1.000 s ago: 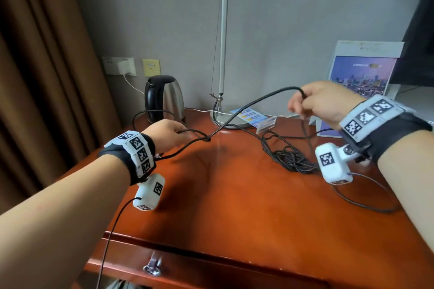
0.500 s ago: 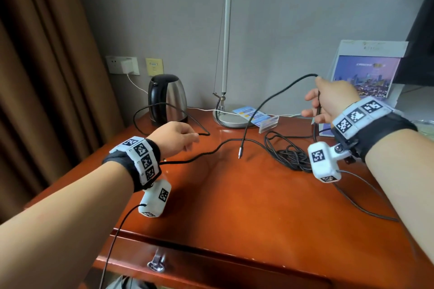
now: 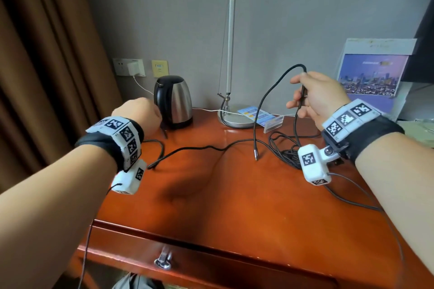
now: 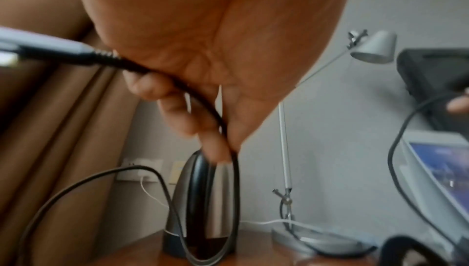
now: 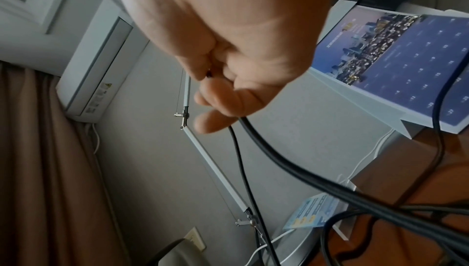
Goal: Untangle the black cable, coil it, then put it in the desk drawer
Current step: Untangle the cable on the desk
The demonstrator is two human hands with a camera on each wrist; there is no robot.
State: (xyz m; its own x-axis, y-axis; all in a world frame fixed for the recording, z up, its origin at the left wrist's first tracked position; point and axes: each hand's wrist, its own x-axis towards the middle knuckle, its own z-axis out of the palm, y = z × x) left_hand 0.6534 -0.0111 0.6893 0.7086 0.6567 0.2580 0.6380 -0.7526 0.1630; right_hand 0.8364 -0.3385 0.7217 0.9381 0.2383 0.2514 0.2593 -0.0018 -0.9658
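The black cable point(image 3: 199, 148) trails across the wooden desk point(image 3: 234, 195) into a tangled heap point(image 3: 285, 153) at the right. My left hand point(image 3: 141, 112) is a fist in front of the kettle. In the left wrist view its curled fingers point(image 4: 177, 97) grip the cable point(image 4: 236, 190) just behind one plug point(image 4: 50, 49). My right hand point(image 3: 314, 96) is raised over the heap and pinches another stretch, which arches over the fingers. From there the free end hangs down, its plug point(image 3: 255, 155) just above the desk. The right wrist view shows the fingers point(image 5: 218, 93) closed around the cable point(image 5: 291, 172). The drawer point(image 3: 211, 263) is closed.
A steel kettle point(image 3: 173, 101) stands at the back left and a desk lamp base point(image 3: 234, 118) at the back centre, with a card holder point(image 3: 273, 122) beside it. A standing brochure point(image 3: 373, 75) is at the back right. A brown curtain point(image 3: 47, 54) hangs at the left. Grey sensor wires run from both wrists.
The knot that was stretched between my hands has come undone, and a plug end now hangs free from my right hand. My left hand has drawn back toward the kettle.
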